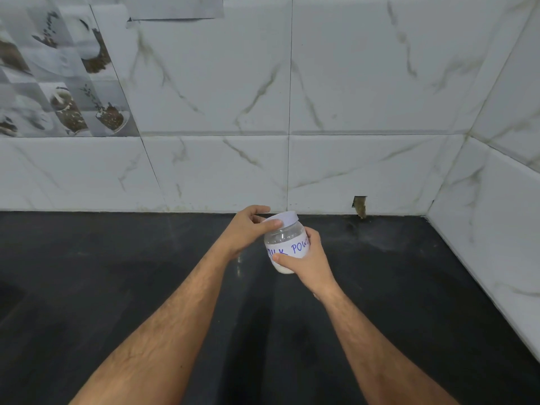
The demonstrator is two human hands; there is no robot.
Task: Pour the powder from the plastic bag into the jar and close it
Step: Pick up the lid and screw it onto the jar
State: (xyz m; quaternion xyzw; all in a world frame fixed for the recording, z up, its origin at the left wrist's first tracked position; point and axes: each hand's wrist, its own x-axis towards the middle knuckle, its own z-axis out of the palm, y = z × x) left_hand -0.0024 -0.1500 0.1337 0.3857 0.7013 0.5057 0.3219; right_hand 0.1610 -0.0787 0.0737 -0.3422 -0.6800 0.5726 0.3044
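The fingers (264, 224) of the left hand (248, 229) curl over the white lid (283, 218) and pinch its rim, thumb on the near edge. The right hand (306, 260) wraps the body of the jar (285, 247), thumb laid across the lower front and the remaining fingers curled round the far side. Both hands therefore hold something; neither is spread wide.

The jar is held tilted slightly, above the dark countertop (117, 273) and close to the tiled wall (350, 97). It does not appear to rest on the surface.

Task status, as a judgement: the lid sits on the jar mouth, so the work is at the closing step. Whether the lid is fully tightened cannot be told. No plastic bag is in view, which suggests that pouring is complete.

Contents: the jar is clear plastic. White powder (283, 269) shows at the bottom, below a white paper label (292, 249) handwritten in blue, partly covered by the fingers. The label hides the fill level; the clear band above it looks empty.

Remaining: confirm the lid is tight and set the jar down.
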